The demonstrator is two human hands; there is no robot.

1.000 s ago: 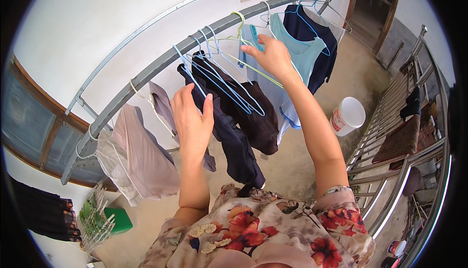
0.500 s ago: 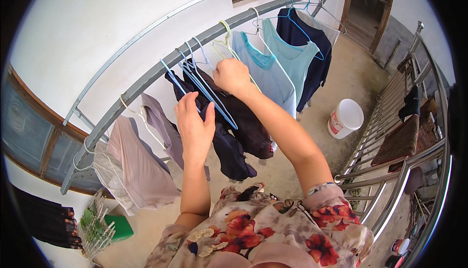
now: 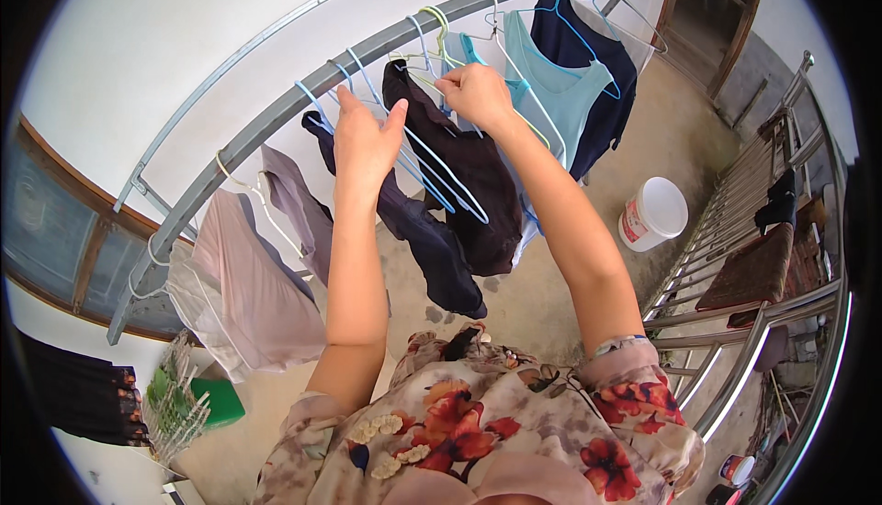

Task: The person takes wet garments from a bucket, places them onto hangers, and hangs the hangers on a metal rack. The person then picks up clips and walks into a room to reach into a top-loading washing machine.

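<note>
My right hand is closed at the rail, with its fingers pinched on the light blue hanger that carries a dark brown garment. Thumb and fingers apart, my left hand is raised beside the hooks of several light blue hangers. Bare light blue hangers slant down between my two hands. A dark navy garment hangs behind my left hand, partly covered by it. All of these hang from the grey metal rail.
A pale blue sleeveless top and a navy top hang further right. Pinkish-grey clothes hang at left. A white bucket stands on the floor by the metal railing. A green container sits lower left.
My right hand has moved right and up, and the dark brown garment with its hanger has slid right along the rail. My left hand has risen slightly toward the hooks.
</note>
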